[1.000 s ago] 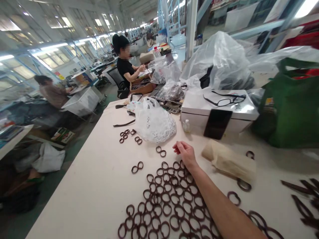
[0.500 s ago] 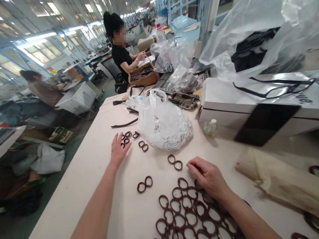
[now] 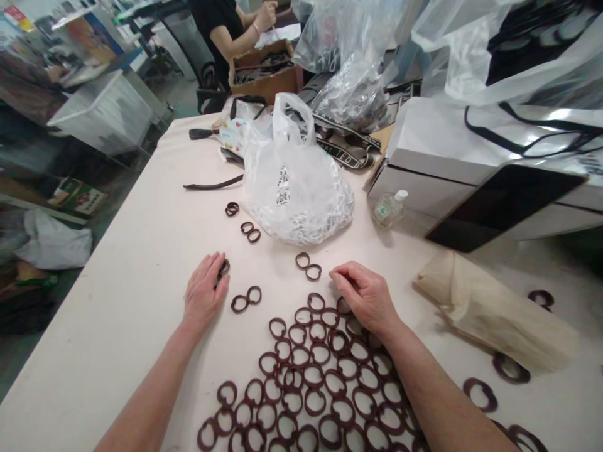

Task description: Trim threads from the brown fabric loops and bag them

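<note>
My left hand point(image 3: 206, 290) lies flat on the pale tabletop, its fingers stretched out over a few small dark brown loops point(image 3: 225, 269) that are partly hidden under them. To its right rests a joined pair of loops point(image 3: 246, 299). My right hand point(image 3: 365, 294) is closed, thumb and fingertips together, above the edge of a spread of many dark brown loops point(image 3: 315, 402). Whether anything is inside its fingers is hidden. Just left of those fingertips lies another pair of loops point(image 3: 308, 267). Two more small groups of loops point(image 3: 250, 232) sit farther back.
A white plastic bag point(image 3: 301, 194) of white pieces stands mid-table. Right of it are a small clear bottle point(image 3: 389, 209), a dark tablet point(image 3: 504, 207) leaning on a white box point(image 3: 424, 163), and a tan paper-wrapped bundle point(image 3: 494, 314). A co-worker point(image 3: 226, 37) works beyond a cardboard box point(image 3: 264, 69).
My view has tipped downward. My left hand has drawn back toward me, and the loops by its fingers have come nearer with it. My right hand keeps its place beside the loops.
</note>
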Motion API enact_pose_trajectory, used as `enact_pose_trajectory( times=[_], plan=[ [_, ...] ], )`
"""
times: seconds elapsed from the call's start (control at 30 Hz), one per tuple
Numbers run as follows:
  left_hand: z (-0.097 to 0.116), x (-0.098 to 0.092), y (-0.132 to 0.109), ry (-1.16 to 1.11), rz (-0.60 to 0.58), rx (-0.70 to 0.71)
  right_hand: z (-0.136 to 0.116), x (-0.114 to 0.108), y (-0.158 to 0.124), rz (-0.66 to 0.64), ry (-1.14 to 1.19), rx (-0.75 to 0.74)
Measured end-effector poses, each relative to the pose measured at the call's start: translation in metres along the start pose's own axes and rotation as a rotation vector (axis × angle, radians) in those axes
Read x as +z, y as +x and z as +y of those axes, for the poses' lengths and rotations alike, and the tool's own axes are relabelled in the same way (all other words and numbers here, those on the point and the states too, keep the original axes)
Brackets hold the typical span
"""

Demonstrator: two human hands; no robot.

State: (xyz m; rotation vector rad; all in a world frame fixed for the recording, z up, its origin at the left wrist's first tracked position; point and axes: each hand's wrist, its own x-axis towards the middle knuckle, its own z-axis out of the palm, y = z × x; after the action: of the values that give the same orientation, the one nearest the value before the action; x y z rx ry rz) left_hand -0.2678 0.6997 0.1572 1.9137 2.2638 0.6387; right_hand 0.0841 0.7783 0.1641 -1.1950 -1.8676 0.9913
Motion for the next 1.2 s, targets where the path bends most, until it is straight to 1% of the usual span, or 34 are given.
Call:
enact_pose_trajectory(
  times=[0.07,0.1,0.13,0.17,0.2,0.27,0.3,0.33,0.37,0.43,0.5,0.63,0.7,0.83,0.9,0.93,1.0,1.1,1.17,1.2],
  plan=[
    [0.009,-0.007,-0.039,-0.137,-0.044,-0.049,0.0,-0.001,0.0,0.009,0.006,-0.006],
    [0.012,-0.012,-0.056,-0.26,-0.045,-0.116,0.0,-0.001,0.0,0.012,0.01,-0.007],
    [0.016,-0.018,-0.071,-0.412,-0.006,-0.202,0.0,-0.001,0.0,0.014,0.016,-0.007],
    [0.018,-0.024,-0.083,-0.579,0.071,-0.301,0.0,-0.001,0.0,0.015,0.021,-0.003],
    [0.019,-0.03,-0.094,-0.739,0.175,-0.405,0.0,-0.001,0.0,0.018,0.026,0.002],
    [0.019,-0.041,-0.109,-0.967,0.382,-0.587,-0.001,-0.001,0.0,0.02,0.034,0.011],
    [0.018,-0.045,-0.114,-1.022,0.447,-0.649,-0.001,-0.001,0.0,0.022,0.036,0.015],
    [0.016,-0.048,-0.119,-1.043,0.482,-0.689,-0.001,-0.001,0.001,0.024,0.037,0.018],
    [0.015,-0.049,-0.122,-1.044,0.493,-0.704,-0.002,-0.001,0.001,0.024,0.036,0.019],
    [0.013,-0.047,-0.125,-1.025,0.481,-0.67,-0.002,-0.001,0.001,0.024,0.036,0.017],
    [0.013,-0.041,-0.124,-0.994,0.442,-0.606,-0.002,-0.001,0.001,0.023,0.035,0.012],
    [0.015,-0.028,-0.112,-0.829,0.287,-0.438,-0.003,-0.002,0.001,0.024,0.03,0.013],
    [0.016,-0.023,-0.105,-0.766,0.241,-0.373,-0.003,-0.002,0.001,0.025,0.032,0.016],
    [0.017,-0.017,-0.098,-0.823,0.291,-0.321,-0.003,-0.001,0.001,0.026,0.043,0.017],
    [0.018,-0.015,-0.097,-0.802,0.303,-0.296,-0.003,-0.001,0.001,0.028,0.045,0.022],
    [0.019,-0.014,-0.096,-0.757,0.291,-0.275,-0.003,-0.001,0.001,0.029,0.047,0.026],
    [0.022,-0.012,-0.093,-0.6,0.217,-0.195,-0.003,-0.001,0.001,0.028,0.048,0.033],
    [0.027,-0.008,-0.088,-0.306,0.066,-0.005,-0.003,-0.001,0.0,0.021,0.05,0.038],
    [0.03,-0.004,-0.088,-0.174,0.025,0.087,-0.003,-0.001,0.0,0.017,0.055,0.038],
    [0.032,-0.003,-0.091,-0.139,0.027,0.103,-0.003,-0.001,0.0,0.017,0.059,0.036]
  ],
)
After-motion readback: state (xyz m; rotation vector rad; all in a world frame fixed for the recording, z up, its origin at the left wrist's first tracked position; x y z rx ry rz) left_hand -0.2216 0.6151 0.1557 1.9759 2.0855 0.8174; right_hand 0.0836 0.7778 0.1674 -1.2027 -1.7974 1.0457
